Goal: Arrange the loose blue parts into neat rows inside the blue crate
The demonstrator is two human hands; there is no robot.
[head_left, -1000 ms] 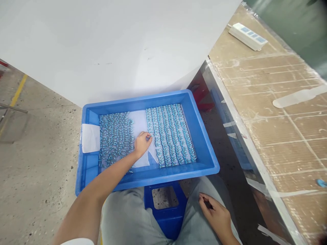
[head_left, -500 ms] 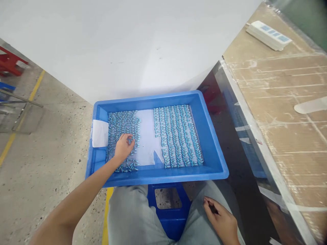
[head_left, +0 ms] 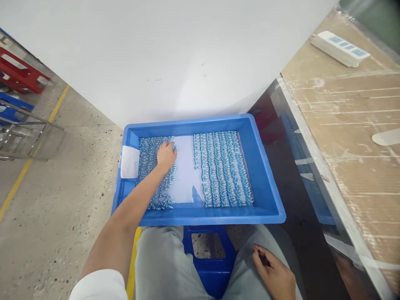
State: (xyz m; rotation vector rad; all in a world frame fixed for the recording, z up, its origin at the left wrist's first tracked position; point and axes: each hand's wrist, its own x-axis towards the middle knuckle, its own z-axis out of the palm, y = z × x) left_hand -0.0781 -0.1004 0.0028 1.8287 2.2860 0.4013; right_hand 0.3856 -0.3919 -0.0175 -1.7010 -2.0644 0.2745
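My left hand (head_left: 167, 155) is over the left block of small blue parts (head_left: 148, 160) in the blue tray, near that block's right edge. Its fingers are bent downward, and what lies under their tips is hidden. Each part looks slim and pointed, with a blue end; their exact kind is too small to tell. In the tray's right half, more such parts (head_left: 218, 171) lie in neat rows. My right hand (head_left: 276, 273) rests on my right thigh, thumb and fingertips pressed together; anything between them cannot be made out.
The blue tray (head_left: 203, 220) is across my knees, with white paper (head_left: 183, 183) on its bottom and a blue stool (head_left: 212, 266) below. A white panel (head_left: 187, 62) stands behind. At right is a cardboard-covered table (head_left: 343, 108) with a power strip (head_left: 340, 48). Red stools (head_left: 21, 73) are at left.
My left hand has moved away from me, toward the tray's far side, above the left block. My right hand stays on my thigh. The whole view has shifted slightly.
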